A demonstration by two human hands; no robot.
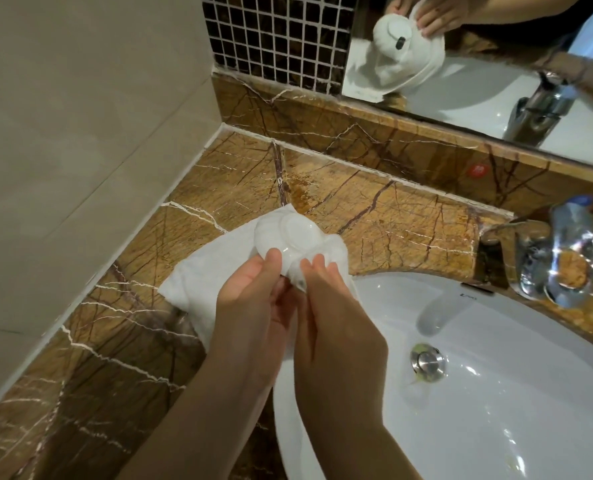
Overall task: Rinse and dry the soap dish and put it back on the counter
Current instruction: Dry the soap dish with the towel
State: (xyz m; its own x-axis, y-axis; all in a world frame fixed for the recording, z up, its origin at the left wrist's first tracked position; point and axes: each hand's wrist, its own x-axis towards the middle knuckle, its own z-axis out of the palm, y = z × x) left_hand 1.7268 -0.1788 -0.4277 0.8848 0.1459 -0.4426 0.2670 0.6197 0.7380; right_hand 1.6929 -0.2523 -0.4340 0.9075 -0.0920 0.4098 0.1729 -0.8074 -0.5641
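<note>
The white soap dish [288, 235] is held in the air above the brown marble counter [374, 216], just left of the sink, with its underside turned up towards me. A white towel [205, 271] is wrapped around it and hangs down to the left. My left hand [253, 306] grips the dish's near edge through the towel. My right hand [336, 306] presses its fingertips on the towel and the dish from the right. The inside of the dish is hidden by the cloth.
A white oval sink [478, 393] with a chrome drain plug [428, 362] lies to the right. A chrome faucet [561, 258] stands at its far rim. A mirror [478, 64] on the back wall reflects the hands and towel. A beige tiled wall [80, 133] bounds the counter on the left.
</note>
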